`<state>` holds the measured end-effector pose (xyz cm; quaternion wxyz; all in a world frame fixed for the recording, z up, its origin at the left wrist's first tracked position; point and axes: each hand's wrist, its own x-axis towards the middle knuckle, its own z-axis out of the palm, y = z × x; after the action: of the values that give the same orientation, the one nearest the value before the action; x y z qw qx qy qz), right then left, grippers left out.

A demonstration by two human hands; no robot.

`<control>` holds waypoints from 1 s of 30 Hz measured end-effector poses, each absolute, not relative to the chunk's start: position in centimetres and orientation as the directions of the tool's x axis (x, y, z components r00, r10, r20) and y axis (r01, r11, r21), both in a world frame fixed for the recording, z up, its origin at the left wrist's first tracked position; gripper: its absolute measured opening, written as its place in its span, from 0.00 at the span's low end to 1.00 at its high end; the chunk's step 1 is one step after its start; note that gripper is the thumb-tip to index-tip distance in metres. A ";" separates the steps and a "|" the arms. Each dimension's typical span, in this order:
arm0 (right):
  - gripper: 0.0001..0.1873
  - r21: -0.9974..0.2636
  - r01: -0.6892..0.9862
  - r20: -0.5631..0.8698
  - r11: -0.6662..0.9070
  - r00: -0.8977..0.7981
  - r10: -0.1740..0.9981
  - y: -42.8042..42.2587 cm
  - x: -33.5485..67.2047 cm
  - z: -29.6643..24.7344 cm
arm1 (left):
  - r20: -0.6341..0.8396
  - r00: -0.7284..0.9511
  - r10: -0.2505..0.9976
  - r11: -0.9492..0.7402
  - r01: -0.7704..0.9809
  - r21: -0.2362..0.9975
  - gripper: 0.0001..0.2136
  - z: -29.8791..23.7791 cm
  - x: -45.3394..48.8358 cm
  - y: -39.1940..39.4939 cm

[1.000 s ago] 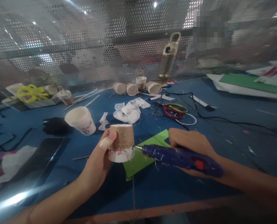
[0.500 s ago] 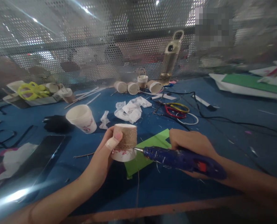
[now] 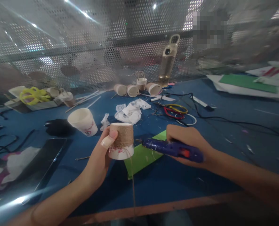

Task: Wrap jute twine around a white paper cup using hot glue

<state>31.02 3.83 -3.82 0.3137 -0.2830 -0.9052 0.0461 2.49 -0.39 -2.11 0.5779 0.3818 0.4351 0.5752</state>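
My left hand [image 3: 101, 153] is closed around a small paper cup [image 3: 121, 153], with a bandage on the thumb. Brown twine [image 3: 123, 135] is wound round most of the cup, leaving a white band with a pink print bare. A loose strand of the twine hangs from the cup past the table edge. My right hand [image 3: 191, 142] grips a blue hot glue gun [image 3: 169, 148] with a red patch on its side. Its nozzle points left at the cup, a short gap away. Green paper [image 3: 141, 158] lies on the table beneath both.
Stacked white cups [image 3: 83, 121] stand left of my hand, near a dark phone [image 3: 44, 166]. Crumpled lace [image 3: 131, 111], red-handled and yellow-handled tools [image 3: 175, 110] and a black cable [image 3: 214, 118] lie ahead. Twine-wrapped cups [image 3: 132, 90] and a bottle [image 3: 169, 62] line the mesh partition.
The glue gun's nozzle has come away from the cup, and my right hand has shifted slightly up. The hanging strand shows more clearly at the cup's right side.
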 end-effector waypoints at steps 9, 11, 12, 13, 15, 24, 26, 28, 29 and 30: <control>0.21 -0.400 0.498 0.282 0.769 -0.732 0.621 4.9 30.7 -3.6 | 0.018 -0.062 0.998 -0.040 -0.367 0.930 0.16 -1.6 2.6 -0.2; 0.20 -0.445 0.484 0.226 0.754 -0.754 0.617 4.9 30.8 -3.0 | 0.025 -0.059 0.998 -0.045 -0.370 0.928 0.16 -1.5 2.5 -0.3; 0.21 -0.462 0.478 0.200 0.747 -0.764 0.613 5.0 30.9 -2.6 | 0.026 -0.054 0.998 -0.045 -0.372 0.927 0.16 -1.5 2.5 -0.3; 0.24 -0.472 0.473 0.176 0.744 -0.776 0.606 5.1 31.2 -2.3 | 0.028 -0.047 0.998 -0.043 -0.372 0.927 0.16 -1.4 2.5 -0.4; 0.32 -0.493 0.458 0.126 0.740 -0.804 0.581 5.2 31.8 -1.4 | 0.029 -0.032 0.999 -0.039 -0.372 0.927 0.17 -1.3 2.5 -0.5; 0.09 -0.912 0.308 -0.008 0.270 -0.673 0.739 1.3 27.9 1.3 | 0.038 -0.017 0.999 -0.041 -0.384 0.922 0.17 -0.9 2.6 -0.9; 0.15 -0.987 0.160 -0.127 -0.020 -0.700 0.703 0.3 26.1 1.0 | 0.055 -0.028 0.998 -0.062 -0.387 0.920 0.17 -0.9 2.7 -1.0; 0.20 -0.987 0.120 -0.161 -0.108 -0.745 0.647 0.0 24.8 0.6 | 0.065 -0.037 0.997 -0.075 -0.388 0.919 0.17 -0.9 2.7 -1.1; 0.22 -0.981 0.086 -0.178 -0.176 -0.767 0.617 -0.1 24.4 0.4 | 0.068 -0.039 0.997 -0.078 -0.387 0.919 0.16 -0.9 2.7 -1.1; 0.24 -0.971 0.061 -0.186 -0.230 -0.796 0.576 0.0 24.1 0.3 | 0.070 -0.041 0.997 -0.081 -0.385 0.919 0.16 -0.9 2.7 -1.2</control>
<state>24.07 -0.05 0.27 0.1747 -0.2674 -0.5952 0.7374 2.71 -1.16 -0.90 0.5624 0.4039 0.3786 0.6142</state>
